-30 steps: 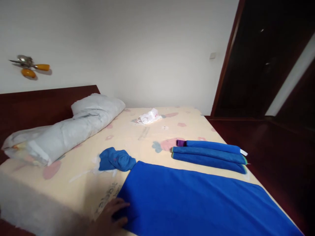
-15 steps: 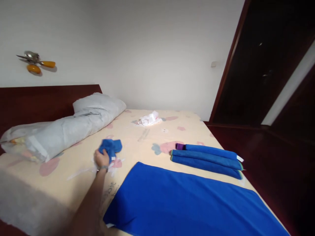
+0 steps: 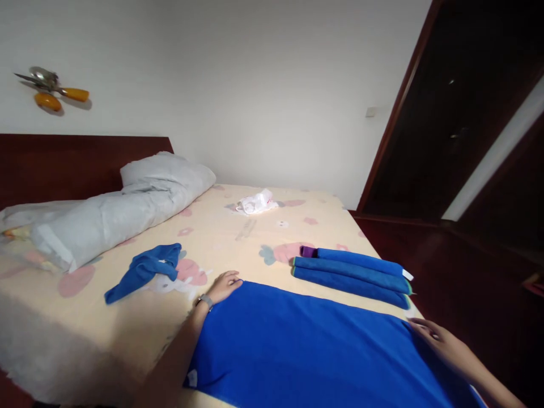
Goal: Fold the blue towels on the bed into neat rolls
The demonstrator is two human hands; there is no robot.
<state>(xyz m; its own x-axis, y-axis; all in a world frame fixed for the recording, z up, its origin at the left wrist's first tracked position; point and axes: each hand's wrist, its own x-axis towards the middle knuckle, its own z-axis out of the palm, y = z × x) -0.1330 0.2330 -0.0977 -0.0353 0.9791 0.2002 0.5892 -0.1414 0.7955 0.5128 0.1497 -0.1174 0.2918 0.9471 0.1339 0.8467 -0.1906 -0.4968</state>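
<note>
the blue towel was laid out flat on the carrot-patterned bedsheet, closest to the camera, w/ its white care label exposed at the near l. corner. its far edge was now reached by both hands, whereas a moment earlier the crumpled blue cloth had been held in the l. hand. that cloth had since been let go & was left loosely twisted on the sheet, farther l., btwn the towel & the rolled-up quilt. by that change, the l. hand was freed & attention was apparently shifted back to the towel, w/ the smaller cloth set aside for the time being. the far l. corner was met by the l. thumb & fingers, bent inward; whether fabric was actually pinched couldn't be told. the far r. corner was met by the r. hand, fingers half curled, & a firm hold couldn't be confirmed there either. no crease was seen folded over yet, tho slight ripples were shown near the label. beyond the towel, nr the r. side of the bed, three rolled blue cloths were lined up side by side, one w/ a purple end; a white plastic bag was seen farther back.
</note>
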